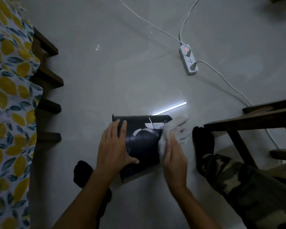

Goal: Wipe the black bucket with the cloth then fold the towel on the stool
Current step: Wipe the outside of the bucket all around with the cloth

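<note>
The black bucket point(143, 142) lies tipped on the pale floor at the centre, its rim toward the far side and a thin white handle across it. My left hand point(113, 146) is spread flat against its left side, fingers over the rim, steadying it. My right hand point(173, 156) presses a white cloth point(172, 129) against the bucket's right side; the cloth is bunched under the palm and blurred where it fans out to the right. A dark wooden stool point(254, 119) stands at the right edge; no towel shows on it.
A white power strip point(188, 61) with a red light and white cables lies on the floor at the back right. A bed with a lemon-print sheet point(8, 96) and dark wooden slats runs along the left. My legs in dark socks and camouflage trousers point(229, 176) flank the bucket.
</note>
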### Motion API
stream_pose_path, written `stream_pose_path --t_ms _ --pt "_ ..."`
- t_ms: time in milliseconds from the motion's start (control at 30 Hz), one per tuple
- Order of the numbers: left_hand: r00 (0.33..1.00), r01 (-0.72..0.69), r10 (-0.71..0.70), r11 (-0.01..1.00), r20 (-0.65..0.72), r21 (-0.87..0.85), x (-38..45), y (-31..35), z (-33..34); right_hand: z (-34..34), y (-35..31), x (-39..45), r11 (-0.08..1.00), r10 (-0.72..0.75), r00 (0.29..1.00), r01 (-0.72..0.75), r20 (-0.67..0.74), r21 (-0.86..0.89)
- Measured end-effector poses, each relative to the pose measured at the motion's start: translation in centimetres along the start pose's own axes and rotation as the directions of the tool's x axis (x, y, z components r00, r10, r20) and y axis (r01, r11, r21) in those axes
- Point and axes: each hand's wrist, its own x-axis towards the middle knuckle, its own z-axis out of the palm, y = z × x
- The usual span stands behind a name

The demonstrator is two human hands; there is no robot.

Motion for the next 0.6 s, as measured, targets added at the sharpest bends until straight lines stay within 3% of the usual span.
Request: stream_pose_path --t_ms 67,133,200,267,433,533,600 --pt "0.998 -0.009 0.005 0.998 0.057 0.065 0.8 -0.5 0.5 1.6 -0.1 -2.8 0.969 -0.202 0.958 0.226 0.202 -0.102" --pt "0.996 -0.040 0.034 0.996 0.079 0.075 1.1 -0.6 1.1 3.9 -0.6 -4.1 0.861 -0.369 0.843 0.469 0.391 -0.197" --pt "0.996 -0.046 0.042 0.998 0.080 0.050 1.3 -0.8 1.5 5.6 -1.4 -2.9 0.792 -0.426 0.793 0.559 0.435 -0.243" --pt "0.993 -0.048 0.042 0.997 0.114 0.055 1.6 -1.3 2.2 7.0 -2.6 -0.6 0.804 -0.385 0.822 0.522 0.421 -0.286" --pt "0.984 -0.041 0.027 0.996 0.176 0.077 0.2 -1.3 3.1 9.0 -4.7 8.2 0.913 -0.083 0.892 0.247 0.443 -0.326" --pt "0.987 -0.015 0.009 0.999 0.163 0.037 -0.2 -1.1 2.8 6.8 -1.8 13.5 0.901 0.037 0.922 0.136 0.386 -0.411" --pt "0.989 -0.015 0.015 1.000 0.146 -0.003 0.7 -1.3 2.5 4.6 1.6 12.6 0.904 0.072 0.942 0.078 0.329 -0.421"
